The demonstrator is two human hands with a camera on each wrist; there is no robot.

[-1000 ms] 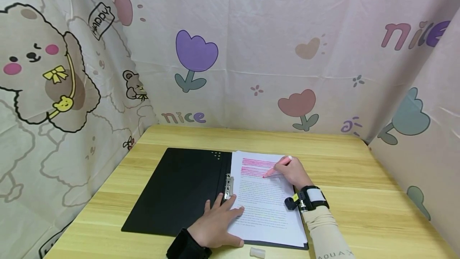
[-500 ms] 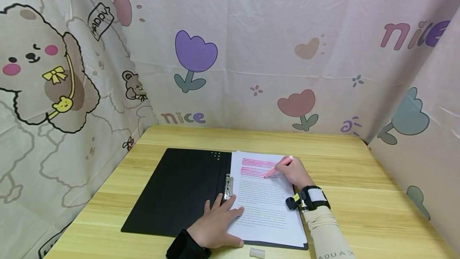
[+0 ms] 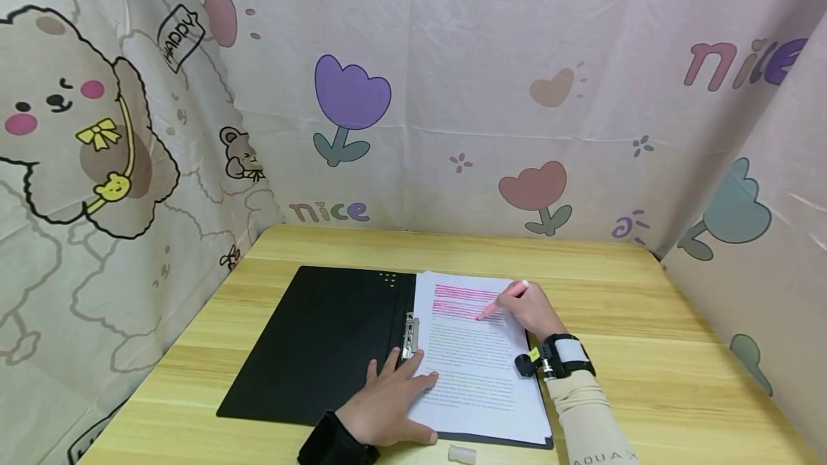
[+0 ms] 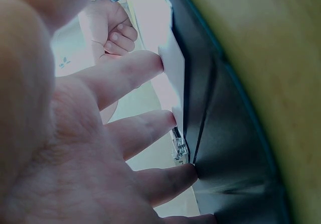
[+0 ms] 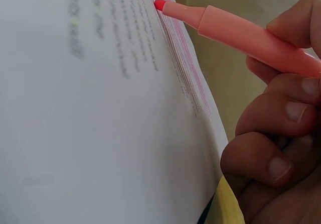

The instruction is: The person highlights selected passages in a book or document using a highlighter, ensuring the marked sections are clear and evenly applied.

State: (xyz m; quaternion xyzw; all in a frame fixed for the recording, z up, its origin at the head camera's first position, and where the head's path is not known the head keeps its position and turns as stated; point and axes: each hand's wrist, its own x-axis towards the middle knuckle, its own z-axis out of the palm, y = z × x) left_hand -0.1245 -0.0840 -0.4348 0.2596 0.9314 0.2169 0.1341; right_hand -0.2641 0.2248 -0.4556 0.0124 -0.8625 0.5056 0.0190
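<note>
My right hand [image 3: 533, 309] pinches a pink highlighter [image 3: 496, 303], its tip on a line of the printed paper [image 3: 472, 372]. In the right wrist view the highlighter [image 5: 246, 38] shows a red-pink tip, and the other fingers curl below the barrel. Several pink lines mark the upper text. The paper lies on the right side of an open black folder [image 3: 323, 343], beside its metal clip [image 3: 410, 336]. My left hand [image 3: 390, 400] rests with spread fingers across the folder's spine and the paper's lower left; the left wrist view shows these fingers [image 4: 135, 76] extended.
A small pale cap [image 3: 461, 454] lies on the wooden table [image 3: 620, 307] by the folder's near edge. Printed cloth [image 3: 420, 92] hangs behind the table and along both sides. Black bands with a camera sit on the wrists.
The highlighter tip has slid slightly to the right along a text line, the right hand moving with it. My left hand stays in place.
</note>
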